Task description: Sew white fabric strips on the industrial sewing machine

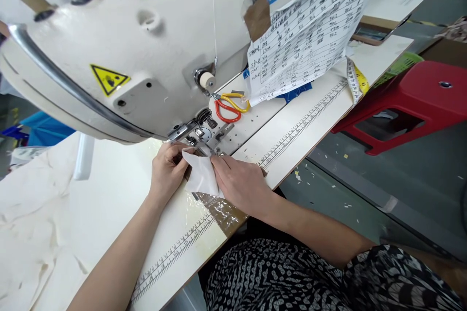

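Note:
A small piece of white fabric [201,175] lies between my two hands, right in front of the presser foot area of a white sewing machine [120,39]. My left hand [168,167] pinches its upper left edge, fingers curled close to the needle area. On the other side, my right hand [241,182] grips the fabric's right edge between thumb and fingers. The machine's foot and guide parts [202,138] partly hide the fabric's far edge, so I cannot see whether it is under the foot.
Scissors with red and yellow handles [229,107] lie beside the needle area. A handwritten paper sheet [310,34] hangs from the machine. A measuring tape [355,82] rests behind it. Rulers mark the table [175,252]. A red stool [412,102] stands right; white fabric [32,228] lies left.

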Tool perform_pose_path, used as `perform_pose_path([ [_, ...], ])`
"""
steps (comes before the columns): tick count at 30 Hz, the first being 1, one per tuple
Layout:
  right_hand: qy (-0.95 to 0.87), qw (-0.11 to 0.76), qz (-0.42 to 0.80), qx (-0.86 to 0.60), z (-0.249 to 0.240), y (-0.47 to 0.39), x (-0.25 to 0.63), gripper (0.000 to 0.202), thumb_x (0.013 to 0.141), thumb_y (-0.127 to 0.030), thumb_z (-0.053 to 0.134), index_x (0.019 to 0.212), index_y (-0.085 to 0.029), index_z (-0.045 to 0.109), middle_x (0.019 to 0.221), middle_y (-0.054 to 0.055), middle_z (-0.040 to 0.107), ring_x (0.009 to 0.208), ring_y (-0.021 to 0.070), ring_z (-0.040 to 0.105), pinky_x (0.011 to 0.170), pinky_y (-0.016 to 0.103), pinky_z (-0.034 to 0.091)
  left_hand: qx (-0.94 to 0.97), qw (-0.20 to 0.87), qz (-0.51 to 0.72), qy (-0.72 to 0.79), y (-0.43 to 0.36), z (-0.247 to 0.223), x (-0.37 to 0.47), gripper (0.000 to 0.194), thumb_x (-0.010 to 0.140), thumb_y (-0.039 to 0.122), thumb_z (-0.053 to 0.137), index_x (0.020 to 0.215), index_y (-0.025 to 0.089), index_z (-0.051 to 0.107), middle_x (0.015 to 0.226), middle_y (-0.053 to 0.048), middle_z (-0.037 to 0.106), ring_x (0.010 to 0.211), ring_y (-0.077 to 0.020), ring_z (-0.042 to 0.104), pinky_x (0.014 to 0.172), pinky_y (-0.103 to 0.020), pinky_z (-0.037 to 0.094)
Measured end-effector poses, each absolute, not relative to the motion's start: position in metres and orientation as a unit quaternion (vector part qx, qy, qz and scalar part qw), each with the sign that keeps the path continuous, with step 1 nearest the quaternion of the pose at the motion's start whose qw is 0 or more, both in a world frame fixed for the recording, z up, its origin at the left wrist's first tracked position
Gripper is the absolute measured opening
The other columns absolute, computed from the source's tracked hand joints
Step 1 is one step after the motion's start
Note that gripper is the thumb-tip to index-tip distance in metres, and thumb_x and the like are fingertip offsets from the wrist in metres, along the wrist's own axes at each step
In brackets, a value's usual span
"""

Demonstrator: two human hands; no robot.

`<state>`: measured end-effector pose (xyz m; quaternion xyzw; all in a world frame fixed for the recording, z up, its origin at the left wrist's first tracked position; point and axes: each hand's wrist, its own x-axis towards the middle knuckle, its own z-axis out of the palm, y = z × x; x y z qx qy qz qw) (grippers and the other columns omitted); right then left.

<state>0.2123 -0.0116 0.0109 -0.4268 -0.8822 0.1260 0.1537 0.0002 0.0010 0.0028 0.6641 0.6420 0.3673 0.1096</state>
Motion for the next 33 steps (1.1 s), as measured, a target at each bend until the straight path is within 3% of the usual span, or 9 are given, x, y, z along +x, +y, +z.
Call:
perform_pose_path([
  [6, -0.876, 0.161, 0.132, -0.436, 0.0114, -0.0123, 0.2114, 0.032, 0.103, -0.017, 0.035, 0.125, -0.015, 0.058, 0.098, 0.008, 0.072, 0.076, 0.0179, 0.068, 0.053, 0.029, 0.042, 0.647, 0.121, 0.366, 0.657, 0.0004, 0.0066, 0.0018, 0.014, 0.080, 0.033, 0.062, 0.078, 0.024, 0.073, 0.088, -0.001, 0.073, 0.082, -0.0161, 0.066, 0.070, -0.028, 0.051],
  [14, -0.871, 0.209, 0.133, -0.424, 0.0074, -0.0122, 0.2135, 0.030, 0.102, -0.016, 0.037, 0.121, -0.015, 0.060, 0.098, 0.007, 0.073, 0.077, 0.0163, 0.067, 0.053, 0.029, 0.039, 0.645, 0.124, 0.372, 0.656, -0.0003, 0.0090, 0.0039, 0.014, 0.081, 0.033, 0.062, 0.079, 0.024, 0.073, 0.088, -0.001, 0.073, 0.085, -0.0162, 0.067, 0.076, -0.029, 0.053],
  [22, -0.879, 0.169, 0.124, -0.428, 0.0095, -0.0108, 0.2106, 0.031, 0.104, -0.019, 0.035, 0.125, -0.016, 0.057, 0.100, 0.009, 0.072, 0.078, 0.0179, 0.068, 0.055, 0.029, 0.042, 0.672, 0.090, 0.360, 0.641, 0.0002, 0.0036, 0.0020, 0.014, 0.084, 0.034, 0.061, 0.079, 0.023, 0.069, 0.088, -0.001, 0.073, 0.086, -0.0172, 0.066, 0.076, -0.031, 0.052],
  [33, -0.883, 0.166, 0.104, -0.427, 0.0073, -0.0113, 0.2096, 0.032, 0.106, -0.028, 0.034, 0.129, -0.016, 0.052, 0.096, 0.009, 0.071, 0.078, 0.0179, 0.067, 0.054, 0.029, 0.042, 0.719, 0.013, 0.290, 0.632, 0.0025, 0.0000, 0.0038, 0.009, 0.079, 0.019, 0.055, 0.084, 0.023, 0.063, 0.094, -0.005, 0.070, 0.088, -0.0214, 0.060, 0.080, -0.036, 0.048],
])
